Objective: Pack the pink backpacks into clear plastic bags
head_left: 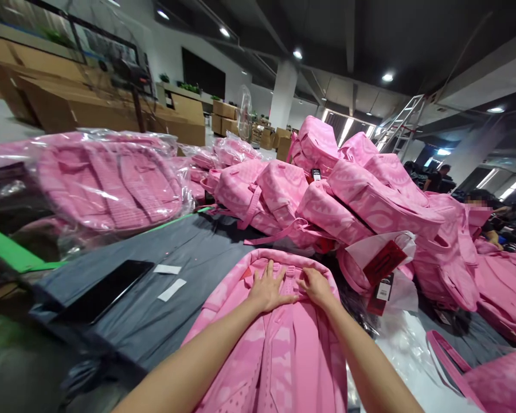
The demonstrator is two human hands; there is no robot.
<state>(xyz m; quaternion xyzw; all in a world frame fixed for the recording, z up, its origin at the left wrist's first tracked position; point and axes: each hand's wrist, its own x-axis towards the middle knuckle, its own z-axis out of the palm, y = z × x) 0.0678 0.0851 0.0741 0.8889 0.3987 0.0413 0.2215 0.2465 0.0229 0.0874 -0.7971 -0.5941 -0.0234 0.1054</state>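
A pink patterned backpack (pixel 301 350) lies in front of me with its straps side up. My left hand (pixel 269 289) rests on its upper back panel, fingers spread, beside the strap tops. My right hand (pixel 317 287) is at the top right of the same panel, its fingers bent and pressed together on the fabric by a strap end. What lies under those fingertips is hidden. Just beyond the bag's right edge are a dark red hang tag (pixel 383 262) and a black tag with a white label (pixel 383 291).
Several pink backpacks (pixel 370 198) are heaped behind and to the right. Plastic-wrapped ones (pixel 112 183) lie at the left. A black phone (pixel 105 291) and two white paper strips (pixel 172 290) sit on the grey cloth (pixel 155 327). Cardboard boxes (pixel 90 109) stand beyond; a person (pixel 434 179) is far right.
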